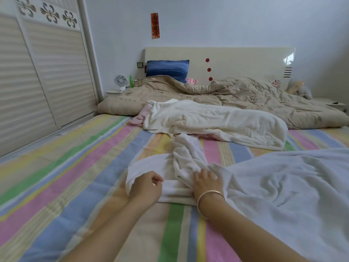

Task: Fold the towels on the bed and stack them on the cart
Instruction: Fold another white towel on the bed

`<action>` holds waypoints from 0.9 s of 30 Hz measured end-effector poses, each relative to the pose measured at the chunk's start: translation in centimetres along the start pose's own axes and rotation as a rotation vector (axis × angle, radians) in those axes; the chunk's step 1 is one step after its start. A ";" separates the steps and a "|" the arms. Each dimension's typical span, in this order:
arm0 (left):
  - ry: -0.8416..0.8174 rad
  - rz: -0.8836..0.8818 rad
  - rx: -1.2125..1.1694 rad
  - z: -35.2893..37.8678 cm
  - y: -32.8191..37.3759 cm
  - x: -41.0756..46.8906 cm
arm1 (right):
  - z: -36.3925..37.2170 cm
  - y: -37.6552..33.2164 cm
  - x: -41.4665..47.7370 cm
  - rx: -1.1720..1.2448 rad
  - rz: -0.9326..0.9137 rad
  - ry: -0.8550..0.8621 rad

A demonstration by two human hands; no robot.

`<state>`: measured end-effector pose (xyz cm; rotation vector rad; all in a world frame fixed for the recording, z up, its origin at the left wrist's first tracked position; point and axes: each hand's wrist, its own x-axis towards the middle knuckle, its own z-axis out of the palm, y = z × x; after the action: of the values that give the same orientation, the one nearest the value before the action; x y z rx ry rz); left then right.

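Left hand point(146, 186) curls its fingers point(156, 179) round the near edge of the small white towel point(187, 154) on the striped bed point(75, 167); right hand point(206, 183) presses spread fingers into its bunched middle. Likely the spreading step: next, pull it flat before folding. Cream towel point(207, 118) lies far, large white towel point(283, 186) right

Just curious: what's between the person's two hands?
In the head view, only the white towel lies between the left hand and the right hand.

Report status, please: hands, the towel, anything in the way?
Left hand curled at white towel corner, grip unclear. Right hand pressing its bunched middle. Towel crumpled, not folded. Large white cloth lies against its right side; cart not in view.
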<state>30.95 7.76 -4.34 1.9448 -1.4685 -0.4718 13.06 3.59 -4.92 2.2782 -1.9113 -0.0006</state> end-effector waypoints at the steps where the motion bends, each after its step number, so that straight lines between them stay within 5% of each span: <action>1: -0.033 -0.003 -0.069 0.2 0.2 -0.5 | 0.3 0.6 0.4 0.010 0.024 0.004; 9: -0.224 -0.365 -0.673 -1.5 0.6 -2.6 | -5.0 3.5 -5.5 0.710 -0.245 0.096; 14: -0.292 -0.506 -0.873 -1.2 1.2 -2.8 | -9.5 6.0 -13.2 0.917 -0.545 -0.706; 17: -0.298 -0.521 -0.795 -0.4 1.0 -3.7 | -9.4 7.0 -14.3 1.051 -0.488 -0.985; 19: -0.192 -0.507 -0.781 -0.7 -0.2 -3.9 | -9.0 6.8 -14.0 1.166 -0.327 -0.867; 22: 0.067 -0.475 -0.558 -4.6 -1.4 -6.2 | -7.6 6.2 -12.2 1.025 -0.223 -0.489; 25: 0.381 -0.567 -0.236 -8.7 -6.4 -9.7 | -5.8 4.4 -12.0 0.705 -0.234 -0.415; 27: 0.351 -0.709 -0.119 -10.3 -9.6 -12.1 | -4.6 2.8 -12.6 0.500 -0.273 -0.466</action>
<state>40.54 23.61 -4.56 2.2732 -0.4971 -0.4683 8.55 16.02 -1.38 3.0923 -1.9466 -0.1083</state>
